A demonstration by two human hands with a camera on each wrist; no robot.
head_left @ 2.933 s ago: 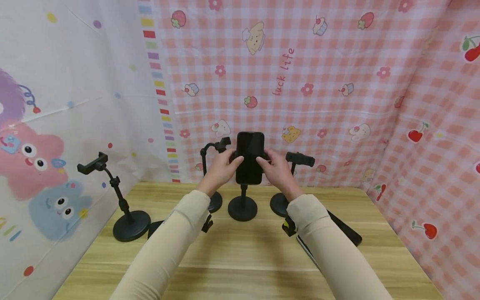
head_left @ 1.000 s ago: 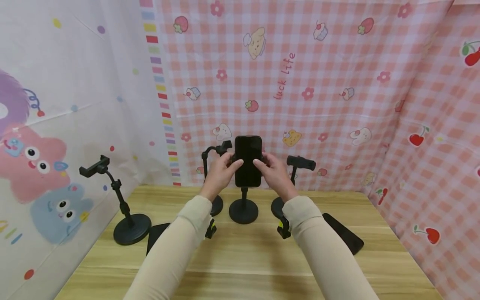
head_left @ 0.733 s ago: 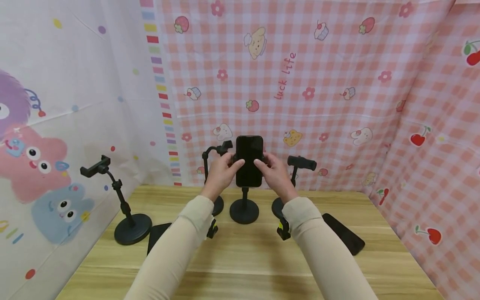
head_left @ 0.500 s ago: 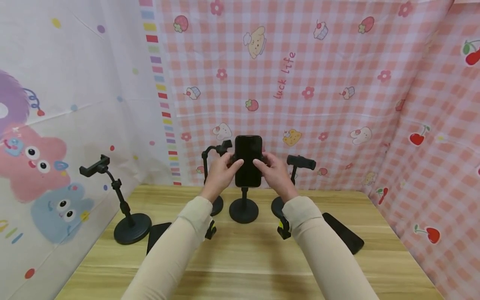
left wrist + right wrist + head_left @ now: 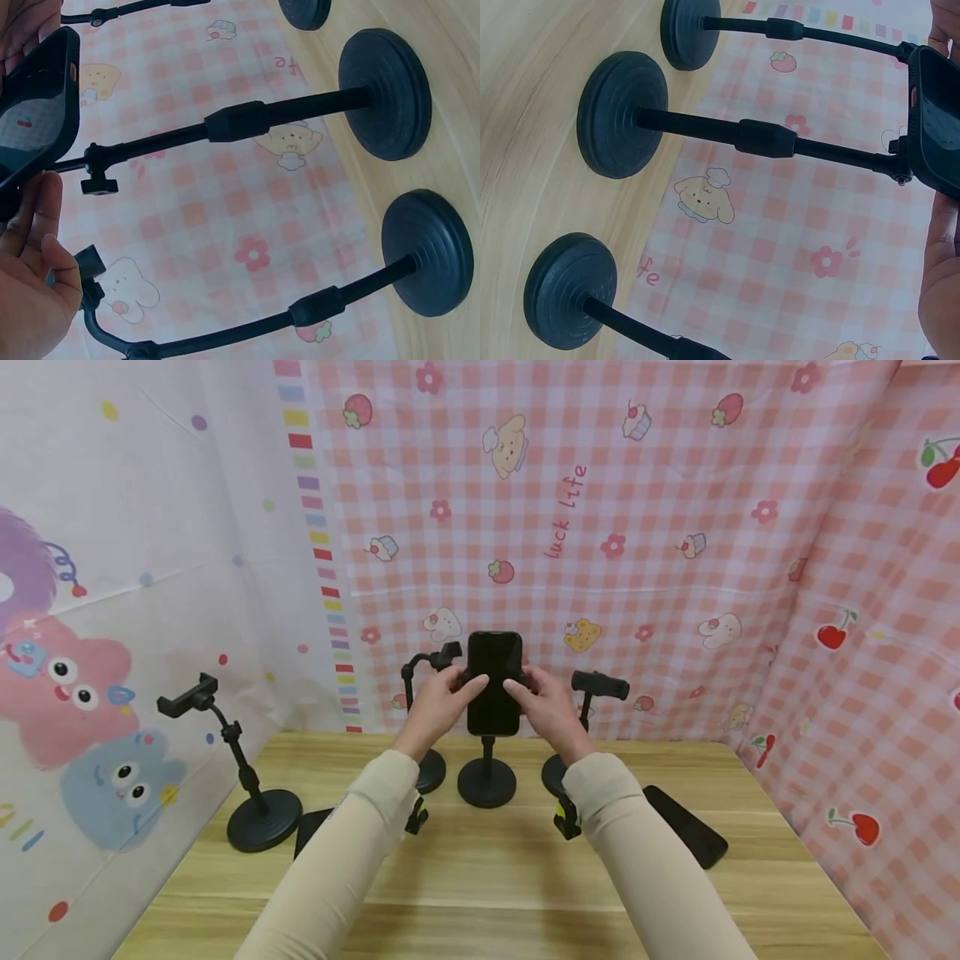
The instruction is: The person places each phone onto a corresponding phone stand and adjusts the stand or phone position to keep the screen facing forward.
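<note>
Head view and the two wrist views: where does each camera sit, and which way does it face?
Head: worn on the head, looking forward and down at the table and phone; both sleeves, the left hand and right hand show.
Left wrist: worn there, looking past the left hand along the middle stand, base at picture right; part of the right hand shows.
Right wrist: worn there, looking past the right hand, base at picture left; part of the left hand shows.
Shared: both wrist views show phone and middle stand, appearing sideways.
</note>
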